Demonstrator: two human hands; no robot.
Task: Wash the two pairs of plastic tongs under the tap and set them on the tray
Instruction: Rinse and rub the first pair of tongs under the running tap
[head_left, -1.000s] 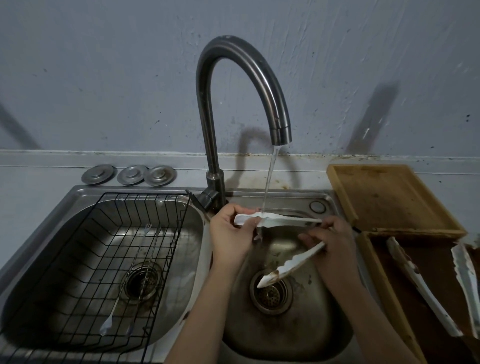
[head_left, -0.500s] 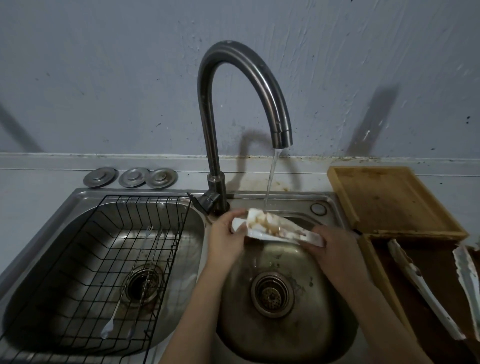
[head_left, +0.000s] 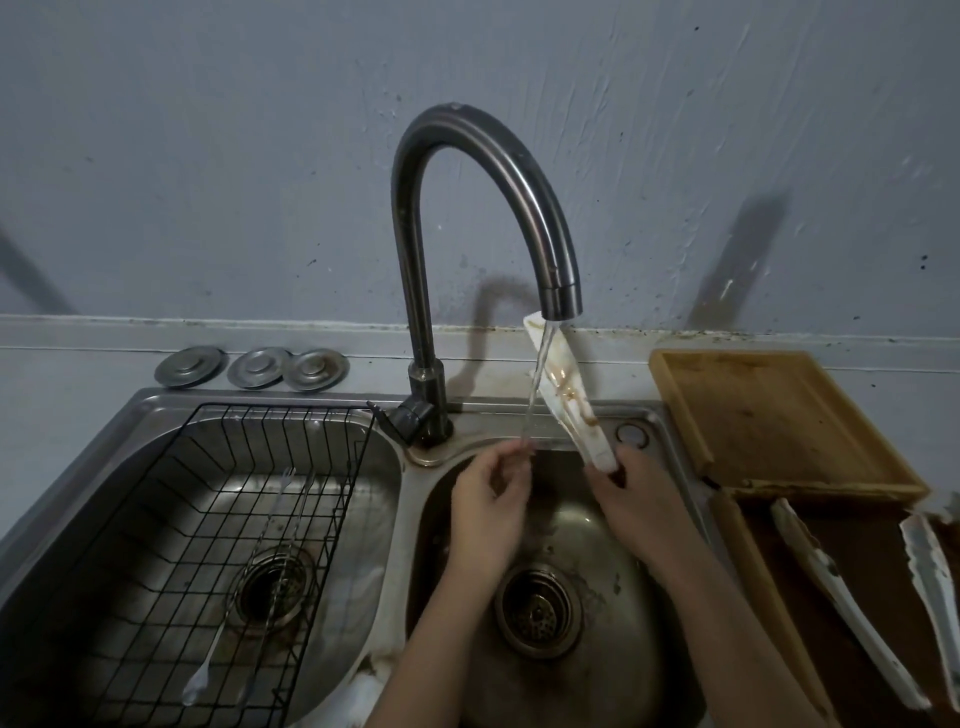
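A black wire basket (head_left: 130, 545) sits in the left basin of a steel double sink (head_left: 156, 402), with thin metal utensils (head_left: 270, 551) lying in it over the drain. Three round metal lids (head_left: 252, 367) lie in a row on the table behind that basin. The blue-grey wall (head_left: 208, 156) is speckled and scuffed.

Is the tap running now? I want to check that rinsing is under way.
On: a thin stream of water falls from the tap spout past the stained tongs held up by the right hand.
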